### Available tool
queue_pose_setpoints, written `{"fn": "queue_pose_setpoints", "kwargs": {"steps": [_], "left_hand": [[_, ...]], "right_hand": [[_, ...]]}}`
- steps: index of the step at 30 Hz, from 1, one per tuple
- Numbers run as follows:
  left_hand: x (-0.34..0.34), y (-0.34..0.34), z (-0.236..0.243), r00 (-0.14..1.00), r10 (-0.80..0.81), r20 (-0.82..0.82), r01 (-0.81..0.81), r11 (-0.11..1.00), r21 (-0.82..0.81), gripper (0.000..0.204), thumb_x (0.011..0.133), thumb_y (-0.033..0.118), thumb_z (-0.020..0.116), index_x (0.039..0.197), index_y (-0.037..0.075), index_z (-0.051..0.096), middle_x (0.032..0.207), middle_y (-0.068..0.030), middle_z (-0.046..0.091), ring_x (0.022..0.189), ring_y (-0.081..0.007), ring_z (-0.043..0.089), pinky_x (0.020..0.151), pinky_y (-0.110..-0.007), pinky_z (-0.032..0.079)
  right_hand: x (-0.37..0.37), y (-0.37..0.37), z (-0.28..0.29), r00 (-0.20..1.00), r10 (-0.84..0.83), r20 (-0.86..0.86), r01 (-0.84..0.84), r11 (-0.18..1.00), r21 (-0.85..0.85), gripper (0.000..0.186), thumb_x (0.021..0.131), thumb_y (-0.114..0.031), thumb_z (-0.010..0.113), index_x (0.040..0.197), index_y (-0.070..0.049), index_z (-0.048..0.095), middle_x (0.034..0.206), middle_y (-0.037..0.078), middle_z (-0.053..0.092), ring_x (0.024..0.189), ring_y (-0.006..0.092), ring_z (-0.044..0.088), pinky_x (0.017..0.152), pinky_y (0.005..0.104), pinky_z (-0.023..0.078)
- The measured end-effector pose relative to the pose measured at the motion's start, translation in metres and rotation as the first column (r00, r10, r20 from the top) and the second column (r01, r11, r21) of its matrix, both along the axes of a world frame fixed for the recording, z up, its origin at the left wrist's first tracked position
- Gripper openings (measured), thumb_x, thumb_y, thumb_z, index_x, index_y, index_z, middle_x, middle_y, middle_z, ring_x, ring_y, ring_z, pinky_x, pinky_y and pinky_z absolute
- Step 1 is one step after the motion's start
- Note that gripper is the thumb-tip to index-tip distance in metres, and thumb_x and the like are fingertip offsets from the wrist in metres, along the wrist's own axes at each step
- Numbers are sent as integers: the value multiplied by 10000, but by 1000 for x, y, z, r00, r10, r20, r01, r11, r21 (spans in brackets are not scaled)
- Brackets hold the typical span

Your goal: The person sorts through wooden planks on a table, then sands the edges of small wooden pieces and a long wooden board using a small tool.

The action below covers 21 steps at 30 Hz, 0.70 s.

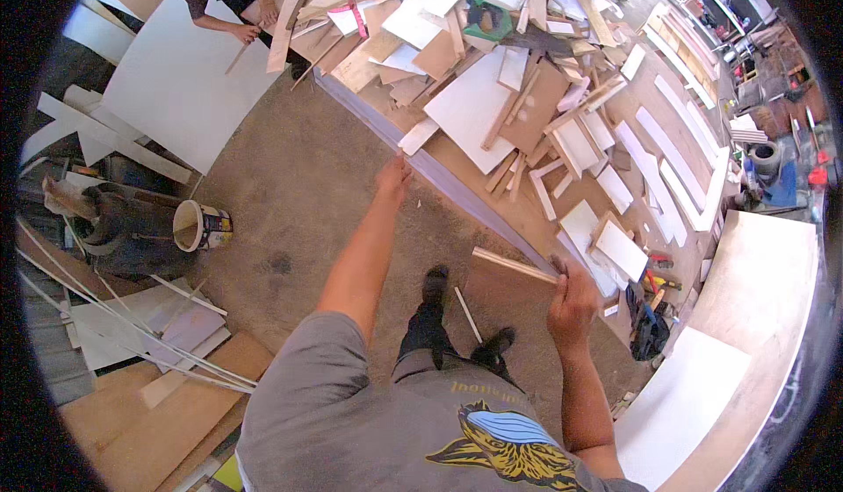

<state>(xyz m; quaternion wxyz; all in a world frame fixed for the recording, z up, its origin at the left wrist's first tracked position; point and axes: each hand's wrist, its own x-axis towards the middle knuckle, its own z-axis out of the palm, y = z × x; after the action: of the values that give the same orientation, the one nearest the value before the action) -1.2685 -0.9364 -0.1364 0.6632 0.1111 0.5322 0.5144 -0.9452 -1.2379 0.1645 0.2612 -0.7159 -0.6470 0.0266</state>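
My left hand [395, 178] reaches forward to the edge of the worktable, its fingers closed at the near end of a short white board piece [419, 136]. That piece lies partly over the table's edge. Lower and to the right, my right hand [575, 306] grips the right end of a brown wooden board [500, 283] with a pale layered edge [514, 264]. This board is held beside the table, above the floor.
Offcuts and white panels [470, 110] heap the worktable, with a green tool [487, 20] among them. A bucket [202, 226] stands on the floor at left. Another person's hand [245, 33] is over a large white sheet [189, 79]. Long boards [746, 316] lie at right.
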Motion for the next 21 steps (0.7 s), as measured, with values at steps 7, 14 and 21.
{"fn": "queue_pose_setpoints", "kwargs": {"steps": [7,14,21], "left_hand": [[3,65,-32,997,18,-77,-20,999,-34,608,985,313,694,1442,-4,450,1321,-139,583,1107,-282,616,901,-405,541],[6,57,-38,997,28,-73,-26,999,28,302,952,217,742,1074,-37,633,887,-106,670,707,-228,669,626,-338,595],[13,46,-2,981,46,-188,-42,999,25,303,937,180,756,1031,-84,641,814,-114,649,684,-240,679,608,-334,625]], "right_hand": [[-39,21,10,1000,15,6,-14,994,-110,246,976,-66,545,1200,-16,634,1082,215,687,975,395,653,868,474,501],[-45,28,6,1000,-17,11,17,998,-66,244,987,-71,537,1205,-29,638,1023,170,707,957,372,659,850,462,500],[-41,27,5,997,-68,29,70,995,-71,232,989,-72,537,1194,-30,639,1037,176,697,954,376,655,876,469,473]]}}
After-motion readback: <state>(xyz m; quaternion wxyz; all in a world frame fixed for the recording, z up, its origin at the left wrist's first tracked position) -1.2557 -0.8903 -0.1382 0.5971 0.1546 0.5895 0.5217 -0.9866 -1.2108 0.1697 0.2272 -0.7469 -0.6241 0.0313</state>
